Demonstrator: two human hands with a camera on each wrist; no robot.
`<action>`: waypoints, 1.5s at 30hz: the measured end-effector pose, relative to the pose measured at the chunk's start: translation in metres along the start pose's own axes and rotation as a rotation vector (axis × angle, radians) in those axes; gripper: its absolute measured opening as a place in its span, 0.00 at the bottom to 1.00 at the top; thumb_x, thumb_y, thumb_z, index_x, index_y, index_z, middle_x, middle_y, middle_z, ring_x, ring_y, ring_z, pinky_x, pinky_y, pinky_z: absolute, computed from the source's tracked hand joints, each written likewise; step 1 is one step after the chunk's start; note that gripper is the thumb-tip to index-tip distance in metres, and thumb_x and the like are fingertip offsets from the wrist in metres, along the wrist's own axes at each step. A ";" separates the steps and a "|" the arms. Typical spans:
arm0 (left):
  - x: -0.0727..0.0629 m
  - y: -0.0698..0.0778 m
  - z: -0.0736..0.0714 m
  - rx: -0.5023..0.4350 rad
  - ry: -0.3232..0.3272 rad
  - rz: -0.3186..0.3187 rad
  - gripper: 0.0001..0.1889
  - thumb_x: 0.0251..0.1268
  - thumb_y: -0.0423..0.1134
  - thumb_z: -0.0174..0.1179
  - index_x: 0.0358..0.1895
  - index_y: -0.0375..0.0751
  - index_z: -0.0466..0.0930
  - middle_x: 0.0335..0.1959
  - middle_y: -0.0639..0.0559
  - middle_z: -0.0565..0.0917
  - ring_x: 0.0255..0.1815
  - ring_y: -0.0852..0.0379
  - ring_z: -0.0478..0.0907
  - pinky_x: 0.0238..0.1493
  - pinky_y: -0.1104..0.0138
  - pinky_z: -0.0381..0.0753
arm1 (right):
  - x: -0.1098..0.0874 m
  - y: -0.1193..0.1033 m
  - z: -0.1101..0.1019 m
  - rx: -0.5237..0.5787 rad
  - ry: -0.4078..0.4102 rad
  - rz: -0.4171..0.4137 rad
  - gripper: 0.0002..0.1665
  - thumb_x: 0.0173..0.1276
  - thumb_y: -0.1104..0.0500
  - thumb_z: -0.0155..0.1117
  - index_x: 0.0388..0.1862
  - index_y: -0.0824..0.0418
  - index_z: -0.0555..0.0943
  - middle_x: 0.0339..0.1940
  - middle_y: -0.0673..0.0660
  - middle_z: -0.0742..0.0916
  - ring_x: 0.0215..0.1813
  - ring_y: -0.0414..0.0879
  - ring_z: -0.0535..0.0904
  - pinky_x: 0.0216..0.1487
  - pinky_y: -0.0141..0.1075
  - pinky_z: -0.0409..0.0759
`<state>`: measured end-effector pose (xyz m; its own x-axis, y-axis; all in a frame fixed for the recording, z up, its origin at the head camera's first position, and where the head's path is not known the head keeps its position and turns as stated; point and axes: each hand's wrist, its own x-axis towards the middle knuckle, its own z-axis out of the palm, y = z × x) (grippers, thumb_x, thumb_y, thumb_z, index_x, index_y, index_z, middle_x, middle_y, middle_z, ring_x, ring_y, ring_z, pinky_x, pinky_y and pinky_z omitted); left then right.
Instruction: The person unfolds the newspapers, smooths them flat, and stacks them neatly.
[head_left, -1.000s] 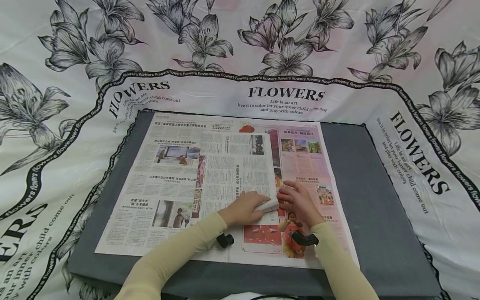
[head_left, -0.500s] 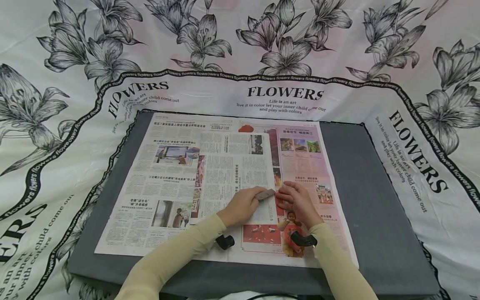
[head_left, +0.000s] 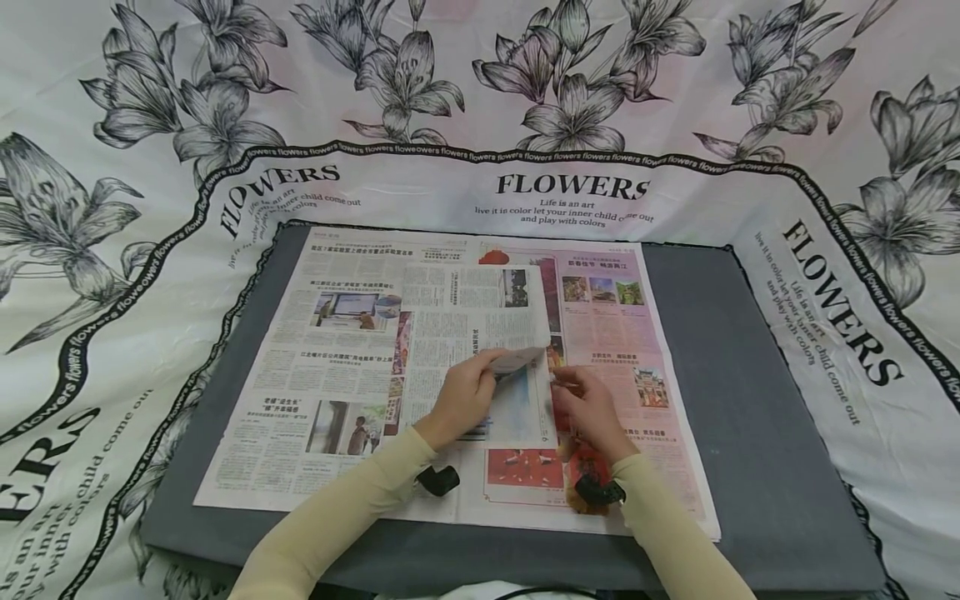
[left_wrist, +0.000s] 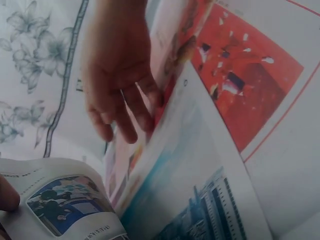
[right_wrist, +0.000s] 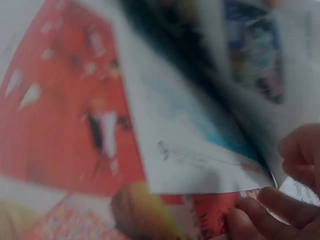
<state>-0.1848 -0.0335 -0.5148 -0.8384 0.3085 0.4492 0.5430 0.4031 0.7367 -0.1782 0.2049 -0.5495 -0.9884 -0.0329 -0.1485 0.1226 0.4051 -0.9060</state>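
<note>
A small folded newspaper (head_left: 435, 350) lies on a larger spread newspaper (head_left: 262, 467). My left hand (head_left: 457, 400) grips the turned-up lower part of its top page (head_left: 517, 360), and an inner page (head_left: 525, 408) with a blue picture shows below. In the left wrist view, the lifted page (left_wrist: 65, 200) curls, with a finger (left_wrist: 7, 195) pressed on it at the left edge. My right hand (head_left: 596, 412) is at the small newspaper's right edge with its fingers loosely bent. In the right wrist view, its fingertips (right_wrist: 270, 197) are right at the page edge.
The spread newspaper covers much of a dark grey table (head_left: 750, 400). A white cloth (head_left: 420, 192) with black flower prints surrounds the table. A black wrist strap (head_left: 438, 481) is under the left forearm, and another black strap (head_left: 600, 490) is at the right wrist.
My left hand has moved away and to the left, lifting the page further, so the inner blue picture now shows. My right hand has shifted slightly and stays at the right edge.
</note>
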 end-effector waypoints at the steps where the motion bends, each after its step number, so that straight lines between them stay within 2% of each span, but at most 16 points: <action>1: 0.000 0.000 -0.002 -0.008 0.016 0.005 0.21 0.72 0.23 0.44 0.61 0.30 0.80 0.39 0.37 0.88 0.16 0.70 0.56 0.24 0.72 0.65 | 0.000 0.001 0.001 -0.072 0.003 -0.059 0.23 0.75 0.60 0.61 0.66 0.63 0.78 0.61 0.67 0.85 0.59 0.58 0.85 0.58 0.50 0.84; 4: -0.001 0.002 -0.008 -0.046 0.064 0.011 0.20 0.72 0.23 0.44 0.61 0.31 0.80 0.35 0.37 0.87 0.15 0.73 0.54 0.23 0.72 0.65 | 0.000 0.005 0.004 -0.271 0.006 -0.242 0.23 0.69 0.62 0.66 0.63 0.64 0.81 0.59 0.67 0.86 0.60 0.62 0.83 0.63 0.56 0.79; 5: -0.001 0.002 -0.011 -0.063 0.081 0.011 0.20 0.73 0.23 0.44 0.61 0.32 0.80 0.37 0.37 0.87 0.14 0.74 0.53 0.22 0.72 0.65 | 0.001 0.006 0.005 -0.327 -0.002 -0.301 0.24 0.68 0.62 0.68 0.62 0.64 0.81 0.60 0.68 0.85 0.61 0.64 0.82 0.64 0.58 0.78; 7: -0.002 0.002 -0.016 -0.102 0.114 0.010 0.20 0.74 0.23 0.43 0.61 0.32 0.80 0.32 0.36 0.86 0.12 0.74 0.49 0.19 0.73 0.60 | 0.003 0.010 0.008 -0.454 -0.023 -0.410 0.26 0.65 0.60 0.70 0.62 0.65 0.81 0.63 0.70 0.83 0.64 0.66 0.79 0.66 0.61 0.75; 9: -0.003 0.001 -0.022 -0.127 0.155 0.015 0.20 0.75 0.23 0.43 0.62 0.33 0.79 0.25 0.38 0.82 0.11 0.75 0.48 0.17 0.74 0.58 | 0.003 0.013 0.010 -0.568 -0.056 -0.479 0.29 0.65 0.56 0.71 0.63 0.64 0.81 0.68 0.70 0.80 0.70 0.68 0.74 0.68 0.65 0.71; 11: -0.003 0.000 -0.030 -0.145 0.199 0.021 0.19 0.76 0.24 0.44 0.62 0.33 0.79 0.17 0.42 0.77 0.11 0.76 0.48 0.15 0.75 0.56 | 0.002 0.015 0.011 -0.647 -0.095 -0.511 0.31 0.65 0.52 0.71 0.65 0.62 0.81 0.72 0.70 0.77 0.73 0.70 0.71 0.68 0.68 0.70; 13: -0.004 -0.001 -0.039 -0.146 0.247 0.032 0.19 0.76 0.23 0.44 0.61 0.32 0.79 0.11 0.49 0.66 0.11 0.76 0.48 0.13 0.75 0.54 | 0.000 0.015 0.013 -0.705 -0.129 -0.521 0.33 0.66 0.48 0.70 0.67 0.59 0.80 0.74 0.69 0.75 0.76 0.71 0.67 0.67 0.70 0.68; 17: -0.009 -0.006 -0.064 -0.114 0.350 0.033 0.18 0.74 0.21 0.45 0.60 0.29 0.79 0.11 0.51 0.62 0.11 0.75 0.47 0.13 0.73 0.52 | -0.004 0.012 0.014 -0.745 -0.175 -0.512 0.33 0.67 0.47 0.69 0.69 0.58 0.79 0.77 0.68 0.72 0.79 0.72 0.61 0.67 0.71 0.66; 20: -0.014 -0.011 -0.085 -0.095 0.423 0.011 0.17 0.72 0.20 0.46 0.58 0.25 0.78 0.16 0.41 0.69 0.14 0.74 0.52 0.15 0.74 0.56 | -0.005 0.009 0.015 -0.759 -0.192 -0.497 0.34 0.67 0.47 0.68 0.70 0.58 0.78 0.78 0.68 0.71 0.79 0.72 0.60 0.68 0.71 0.65; 22: -0.019 -0.014 -0.101 -0.092 0.474 -0.015 0.15 0.71 0.20 0.48 0.56 0.25 0.78 0.24 0.34 0.78 0.18 0.74 0.61 0.17 0.77 0.62 | -0.006 0.008 0.015 -0.772 -0.197 -0.493 0.34 0.67 0.47 0.68 0.70 0.58 0.78 0.77 0.69 0.71 0.79 0.73 0.61 0.67 0.71 0.66; 26: -0.030 -0.022 -0.130 -0.089 0.549 -0.045 0.13 0.71 0.21 0.49 0.54 0.23 0.78 0.37 0.27 0.83 0.27 0.72 0.72 0.23 0.81 0.68 | -0.007 0.006 0.015 -0.794 -0.196 -0.492 0.33 0.67 0.48 0.68 0.69 0.57 0.79 0.77 0.69 0.72 0.78 0.74 0.62 0.66 0.71 0.67; 29: -0.039 -0.032 -0.149 -0.068 0.609 -0.069 0.16 0.70 0.20 0.49 0.57 0.21 0.76 0.37 0.27 0.83 0.25 0.72 0.69 0.22 0.82 0.65 | -0.007 0.005 0.014 -0.802 -0.193 -0.488 0.33 0.68 0.48 0.68 0.69 0.57 0.79 0.77 0.69 0.72 0.77 0.74 0.62 0.67 0.71 0.67; 33: -0.050 -0.044 -0.167 -0.062 0.699 -0.169 0.19 0.68 0.20 0.50 0.61 0.22 0.74 0.35 0.45 0.81 0.26 0.70 0.65 0.23 0.80 0.63 | -0.008 0.006 0.009 -0.818 -0.186 -0.463 0.33 0.68 0.47 0.68 0.70 0.57 0.78 0.77 0.69 0.72 0.77 0.75 0.62 0.69 0.71 0.64; 36: -0.060 -0.052 -0.177 -0.075 0.750 -0.265 0.21 0.69 0.21 0.50 0.64 0.27 0.74 0.40 0.58 0.79 0.30 0.67 0.68 0.29 0.78 0.66 | -0.010 0.008 0.004 -0.826 -0.181 -0.436 0.33 0.68 0.46 0.68 0.70 0.57 0.78 0.77 0.68 0.72 0.77 0.75 0.61 0.71 0.72 0.62; 39: -0.070 -0.062 -0.182 -0.082 0.772 -0.354 0.23 0.69 0.22 0.51 0.66 0.30 0.73 0.48 0.55 0.81 0.36 0.67 0.74 0.35 0.79 0.71 | -0.012 0.010 -0.005 -0.822 -0.176 -0.407 0.34 0.68 0.46 0.68 0.70 0.57 0.78 0.77 0.68 0.71 0.78 0.75 0.61 0.72 0.72 0.60; 45: -0.087 -0.077 -0.184 -0.046 0.773 -0.507 0.25 0.67 0.24 0.52 0.69 0.33 0.71 0.59 0.36 0.81 0.44 0.73 0.78 0.39 0.83 0.74 | -0.016 0.016 -0.025 -0.812 -0.166 -0.367 0.35 0.68 0.47 0.69 0.71 0.58 0.77 0.78 0.68 0.71 0.78 0.75 0.59 0.73 0.73 0.56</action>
<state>-0.1615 -0.2498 -0.5176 -0.7820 -0.5628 0.2678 0.1140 0.2933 0.9492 -0.1623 0.2347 -0.5517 -0.9195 -0.3926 -0.0177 -0.3606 0.8609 -0.3588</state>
